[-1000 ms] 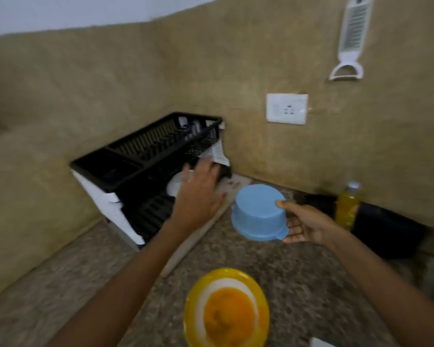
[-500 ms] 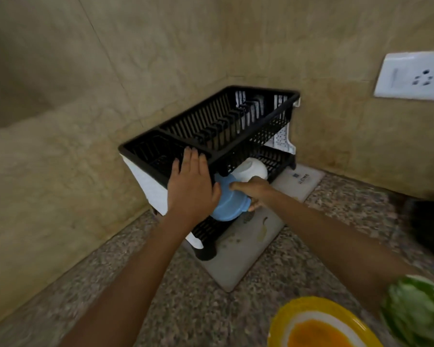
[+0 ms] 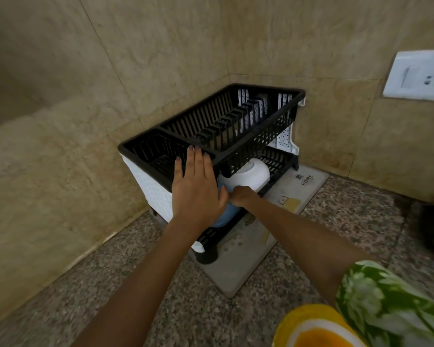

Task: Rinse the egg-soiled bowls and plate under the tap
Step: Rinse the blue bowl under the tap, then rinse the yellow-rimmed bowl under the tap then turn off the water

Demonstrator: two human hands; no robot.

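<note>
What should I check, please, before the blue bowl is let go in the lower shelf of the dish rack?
1. Left hand rests flat on the rack's top rim, steadying it: ok.
2. Right hand grips the blue bowl: ok.
3. Blue bowl fully seated on the lower shelf: cannot tell, hands hide it.
4. White bowl beside it leaves room: cannot tell.
5. Rack stands on the mat: ok.
6. Yellow bowl is clean: not ok, still egg-soiled.
</note>
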